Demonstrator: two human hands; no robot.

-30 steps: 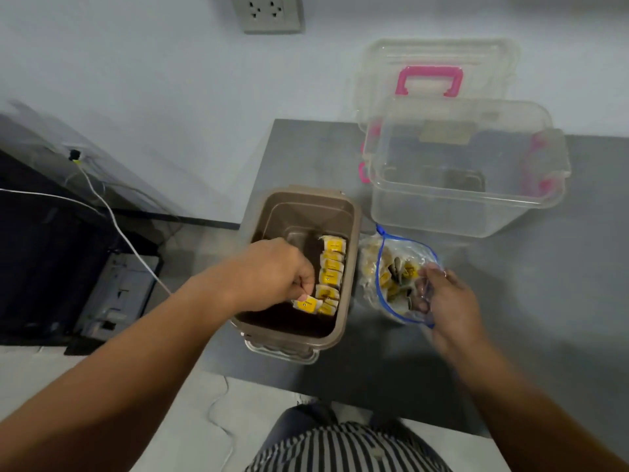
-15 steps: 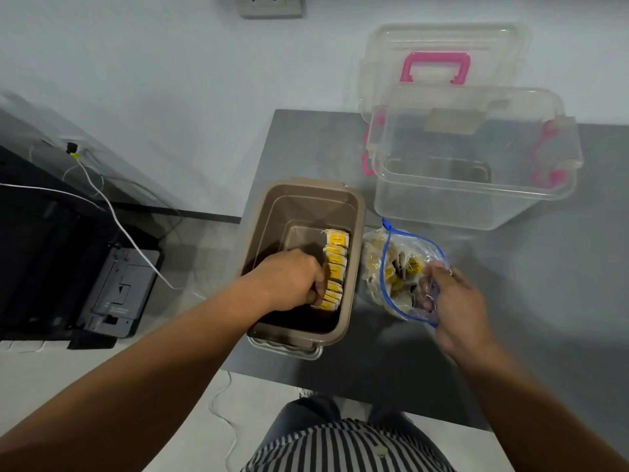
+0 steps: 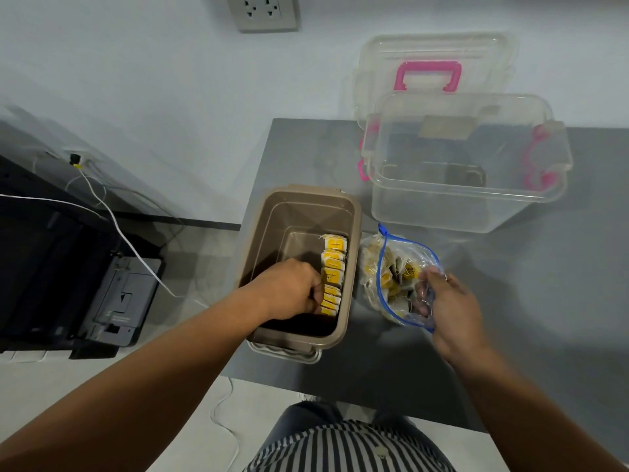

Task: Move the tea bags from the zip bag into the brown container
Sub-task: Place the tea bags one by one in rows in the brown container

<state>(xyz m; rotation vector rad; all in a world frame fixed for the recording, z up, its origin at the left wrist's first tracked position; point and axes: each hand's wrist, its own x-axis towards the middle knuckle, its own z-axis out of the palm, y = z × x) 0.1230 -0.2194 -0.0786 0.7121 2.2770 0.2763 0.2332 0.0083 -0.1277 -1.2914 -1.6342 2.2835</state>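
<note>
Left hand [image 3: 289,289] reaching into brown container [image 3: 354,229], fingers curling against the tea bags [image 3: 333,258] lining its right wall; grip unclear. Right hand [image 3: 451,310] pinching the zip bag [image 3: 370,267] rim, just beside the container

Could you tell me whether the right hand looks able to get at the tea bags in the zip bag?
Probably yes: the right hand grips the zip bag at its open mouth, and nothing covers the tea bags inside.

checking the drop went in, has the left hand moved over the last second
Yes. The left hand has sunk deeper into the brown container, down beside the near end of the tea bag row.
</note>
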